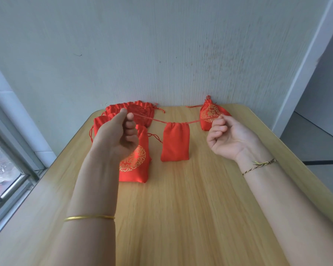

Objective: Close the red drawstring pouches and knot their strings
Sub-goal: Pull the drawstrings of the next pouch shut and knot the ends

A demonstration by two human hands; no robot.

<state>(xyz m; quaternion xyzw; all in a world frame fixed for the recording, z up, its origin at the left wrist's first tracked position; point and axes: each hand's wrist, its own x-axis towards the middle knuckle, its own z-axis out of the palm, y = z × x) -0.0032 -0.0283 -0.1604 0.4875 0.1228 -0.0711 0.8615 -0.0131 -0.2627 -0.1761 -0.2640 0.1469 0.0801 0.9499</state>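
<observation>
A plain red pouch point(175, 144) hangs above the wooden table point(190, 208) from its drawstring point(154, 120), which is stretched taut to both sides. My left hand point(116, 138) pinches the left string end between thumb and forefinger. My right hand point(226, 138) pinches the right end with curled fingers. The pouch mouth is gathered tight. Another red pouch with a gold emblem point(135, 160) lies flat on the table, partly behind my left hand.
A pile of several red pouches point(135, 110) lies at the back left by the wall. One closed, knotted pouch with a gold emblem point(210, 114) stands at the back right. A window frame point(10, 169) runs along the table's left edge.
</observation>
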